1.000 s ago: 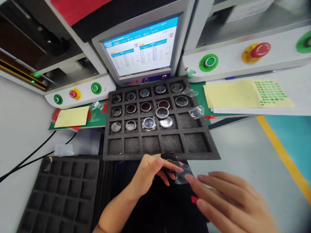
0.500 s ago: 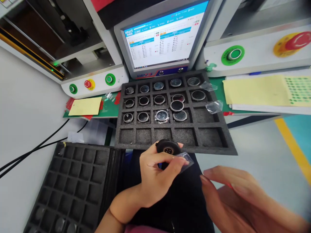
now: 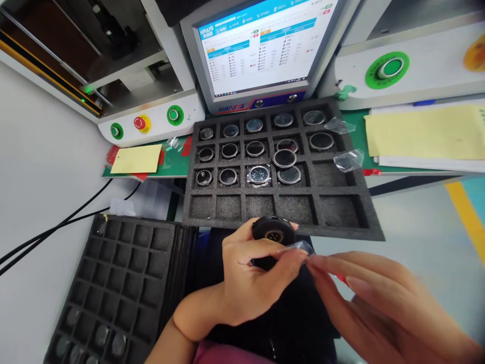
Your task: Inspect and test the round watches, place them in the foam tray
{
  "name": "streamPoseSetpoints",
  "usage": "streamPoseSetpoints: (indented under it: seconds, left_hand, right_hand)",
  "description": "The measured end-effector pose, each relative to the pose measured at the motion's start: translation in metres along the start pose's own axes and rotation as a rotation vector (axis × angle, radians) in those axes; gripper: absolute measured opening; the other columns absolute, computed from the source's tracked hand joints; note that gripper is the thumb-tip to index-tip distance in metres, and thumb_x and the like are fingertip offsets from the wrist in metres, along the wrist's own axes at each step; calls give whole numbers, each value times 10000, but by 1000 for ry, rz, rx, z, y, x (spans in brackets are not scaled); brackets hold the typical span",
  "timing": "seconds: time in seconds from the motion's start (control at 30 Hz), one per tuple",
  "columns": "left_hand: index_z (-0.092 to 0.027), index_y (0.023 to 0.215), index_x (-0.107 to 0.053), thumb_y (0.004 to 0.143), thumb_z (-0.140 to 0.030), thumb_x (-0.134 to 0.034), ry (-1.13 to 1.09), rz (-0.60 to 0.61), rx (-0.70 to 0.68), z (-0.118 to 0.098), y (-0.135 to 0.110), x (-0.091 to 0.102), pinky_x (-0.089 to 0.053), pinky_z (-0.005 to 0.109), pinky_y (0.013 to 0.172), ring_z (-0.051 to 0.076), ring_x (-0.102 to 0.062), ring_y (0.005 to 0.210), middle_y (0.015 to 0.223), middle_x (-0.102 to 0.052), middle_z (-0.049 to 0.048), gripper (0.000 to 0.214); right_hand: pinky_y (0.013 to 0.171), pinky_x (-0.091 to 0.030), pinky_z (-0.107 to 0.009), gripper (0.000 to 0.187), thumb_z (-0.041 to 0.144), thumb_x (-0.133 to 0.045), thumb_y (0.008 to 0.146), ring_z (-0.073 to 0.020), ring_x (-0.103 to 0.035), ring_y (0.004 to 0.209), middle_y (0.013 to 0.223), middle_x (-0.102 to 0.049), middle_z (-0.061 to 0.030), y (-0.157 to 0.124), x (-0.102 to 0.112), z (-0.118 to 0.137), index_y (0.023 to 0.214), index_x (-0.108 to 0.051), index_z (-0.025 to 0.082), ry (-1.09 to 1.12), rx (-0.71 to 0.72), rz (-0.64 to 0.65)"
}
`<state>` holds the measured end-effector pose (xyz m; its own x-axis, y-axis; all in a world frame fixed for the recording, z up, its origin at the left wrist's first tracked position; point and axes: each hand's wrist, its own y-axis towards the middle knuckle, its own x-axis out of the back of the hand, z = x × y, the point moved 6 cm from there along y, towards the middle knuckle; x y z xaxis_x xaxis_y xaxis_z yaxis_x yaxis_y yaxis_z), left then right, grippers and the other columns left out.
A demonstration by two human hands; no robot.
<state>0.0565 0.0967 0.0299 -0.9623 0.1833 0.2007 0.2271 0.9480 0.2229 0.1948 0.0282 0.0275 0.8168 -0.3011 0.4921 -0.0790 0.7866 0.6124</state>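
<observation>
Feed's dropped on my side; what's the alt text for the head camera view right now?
A person's left hand holds a round black watch and pinches a piece of clear film, with the fingertips of the right hand at the film's edge. Beyond them is a dark foam tray holding watches, with a lit screen behind it.

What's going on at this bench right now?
A person's left hand holds a black round device and a clear film. The right hand has its fingers at the film's edge, seemingly pinching it. Beyond them, a foam tray holds round watch-like pieces, with a lit screen behind.
</observation>
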Motion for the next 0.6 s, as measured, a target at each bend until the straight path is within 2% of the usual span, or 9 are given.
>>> streamPoseSetpoints:
  seconds: [0.1, 0.23, 0.4, 0.53, 0.6]
  left_hand:
    - [-162, 648, -730, 804, -195, -718, 16, 14, -24, -1, 1, 0, -608, 284, 680, 176, -729, 748, 825, -766, 76, 160]
    - [-141, 650, -728, 804, -187, -718, 62, 30, -62, -5, 3, 0, -595, 257, 654, 163, -719, 728, 840, -768, 99, 161]
    - [-139, 654, -729, 814, -198, -710, 109, 74, -72, -5, 5, 2, -587, 263, 655, 166, -715, 727, 855, -765, 106, 172]
    - [-160, 671, -737, 821, -225, -708, 113, 117, -40, -1, 6, 3, -585, 279, 679, 170, -717, 762, 873, -767, 92, 167]
    - [-166, 658, -735, 826, -240, -703, 104, 130, -9, 2, 7, 3, -580, 289, 671, 175, -714, 758, 860, -766, 86, 186]
  right_hand:
    - [677, -555, -273, 614, 37, -609, 870, -170, -681, 843, 1024, -745, -23, -1, 3, -1, 1426, -450, 246, -34, -21, 46]
    - [699, -519, -264, 299, 62, -629, 864, -161, -659, 871, 1022, -736, -28, -2, 3, -1, 1125, -625, 208, -41, -12, 91]
    - [611, -496, -262, 209, 94, -612, 886, -138, -657, 744, 929, -730, -24, 3, 3, -4, 1056, -646, 211, -86, -45, 85]
    - [665, -534, -273, 220, 64, -548, 898, -145, -672, 757, 968, -733, -56, 4, -2, 1, 1078, -619, 168, -88, 51, 174]
    - [664, -540, -285, 184, 78, -530, 905, -152, -673, 769, 1015, -735, -68, 3, -3, 4, 1031, -622, 176, -78, 97, 191]
